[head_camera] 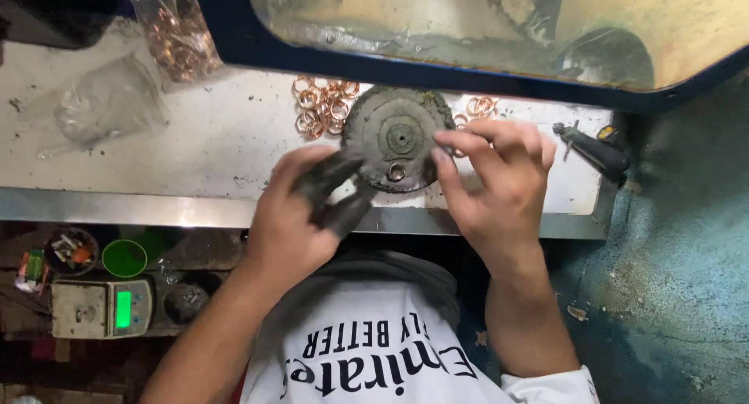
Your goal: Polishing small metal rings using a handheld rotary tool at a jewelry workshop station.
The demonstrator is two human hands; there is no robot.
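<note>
A dirty grey-green round buffing wheel [398,131] sits over the white bench top [218,139]. A small metal ring [396,171] lies against its lower face. My left hand [300,213] has blackened fingers bunched together at the wheel's lower left rim; whether they hold anything is unclear. My right hand [499,178] pinches the wheel's right rim between fingertips and thumb. Loose copper-coloured rings [321,108] are piled just behind the wheel on the left, and a few more rings [480,106] lie behind my right fingers.
A blue-framed clear shield [437,69] hangs over the bench's far side. A bag of copper rings [179,37] and a crumpled clear bag [101,100] lie at left. A dark hand tool [593,150] rests at right. Below the bench stand a small scale [101,306], a green cup [125,257] and a bowl of bits [72,250].
</note>
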